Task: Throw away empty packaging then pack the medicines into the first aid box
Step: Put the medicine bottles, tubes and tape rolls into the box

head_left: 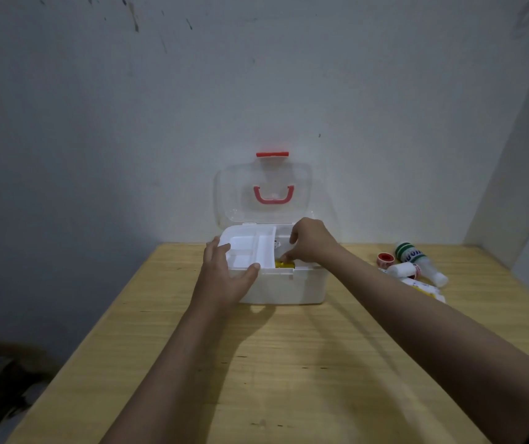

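Observation:
A white first aid box [288,288] stands open at the far middle of the wooden table, its clear lid [263,193] with red handle leaning on the wall. A white divided tray [250,248] sits across the box's left half. My left hand [224,277] grips the tray's front left edge, thumb over its rim. My right hand [311,240] reaches into the box's right half, fingertips on a yellow item [284,265] inside. To the right lie a green-banded bottle [417,259], a red tape roll [385,258], a white bandage roll [402,270] and a yellow-white packet [425,288].
The wooden table [288,363] ends at a left edge, with a dark floor and clutter below. A white wall rises directly behind the box, and a side wall closes off the far right corner.

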Demonstrator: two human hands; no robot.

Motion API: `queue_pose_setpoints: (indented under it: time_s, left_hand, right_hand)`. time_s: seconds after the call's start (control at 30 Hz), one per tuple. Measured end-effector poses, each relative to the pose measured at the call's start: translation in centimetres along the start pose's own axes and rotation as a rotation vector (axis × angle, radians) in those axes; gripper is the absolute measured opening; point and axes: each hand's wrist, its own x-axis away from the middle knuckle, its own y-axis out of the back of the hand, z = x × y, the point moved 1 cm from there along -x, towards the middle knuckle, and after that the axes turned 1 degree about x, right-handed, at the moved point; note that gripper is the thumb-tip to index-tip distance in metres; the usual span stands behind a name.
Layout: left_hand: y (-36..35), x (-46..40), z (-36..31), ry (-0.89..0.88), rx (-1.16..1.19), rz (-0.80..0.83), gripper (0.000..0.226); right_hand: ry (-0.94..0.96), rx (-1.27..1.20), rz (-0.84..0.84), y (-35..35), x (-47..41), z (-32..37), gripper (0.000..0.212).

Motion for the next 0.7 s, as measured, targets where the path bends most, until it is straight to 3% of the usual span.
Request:
queue_pose_setpoints:
  time_s: [0.5, 0.7]
  left_hand:
    - [-0.1, -0.1, 0.1, 0.005, -0.014, -0.005, 0.075]
    - [0.2, -0.1, 0.3, 0.011, 0.003, 0.03, 0.075]
  right_hand:
    - [-0.103, -0.351, 0.062, 0.1, -0.6, -0.3, 0.047]
    - [-0.059, -0.481, 0.013, 3.5, 0.8, -2.1, 0.034]
